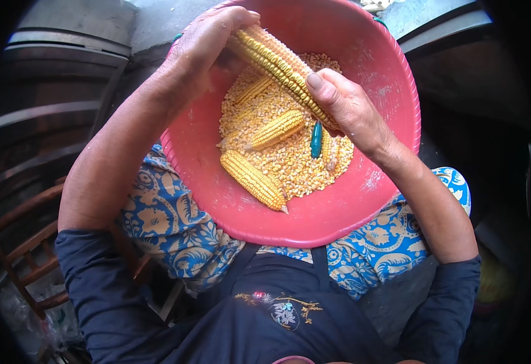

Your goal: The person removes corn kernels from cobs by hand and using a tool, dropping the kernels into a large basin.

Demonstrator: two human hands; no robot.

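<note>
Both hands hold one partly shelled corn cob [281, 68] at a slant above a pink plastic basin [293, 227]. My left hand [222, 36] grips its upper end, and my right hand [349, 107] wraps the lower end with the thumb pressed along the side. Bare rows show along the cob's upper face, while yellow kernels line the rest. Below lie loose corn kernels [302, 168] with several unshelled cobs on them, among them one corn cob [252, 179] at the near side and another [277, 129] in the middle. A teal tool handle [316, 140] rests close under my right hand.
The basin sits on my lap over blue patterned cloth [165, 218]. A wooden chair [29, 255] stands at the left, near clear plastic bags [19, 309]. Dark furniture or panels border the left and upper right.
</note>
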